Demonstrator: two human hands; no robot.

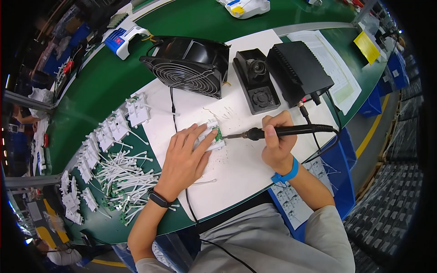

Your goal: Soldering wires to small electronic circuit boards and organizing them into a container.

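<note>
My right hand (278, 142) grips a black-handled soldering iron (291, 130), its metal tip pointing left. The tip reaches the edge of a small green circuit board (218, 133), though I cannot tell whether it touches. Under the board is a white plastic housing (217, 144) lying on a white sheet (236, 182). My left hand (186, 152) lies over the housing with fingers stretched out, fingertips pressing on the board and housing. Part of both is hidden beneath that hand.
Behind the work stand a black fan (189, 66), a black soldering-iron stand (256, 82) and a black soldering station (299, 73). To the left lie a pile of white cables (125, 175) and several white housings (104, 134). A blue bin (343, 182) sits right of my lap.
</note>
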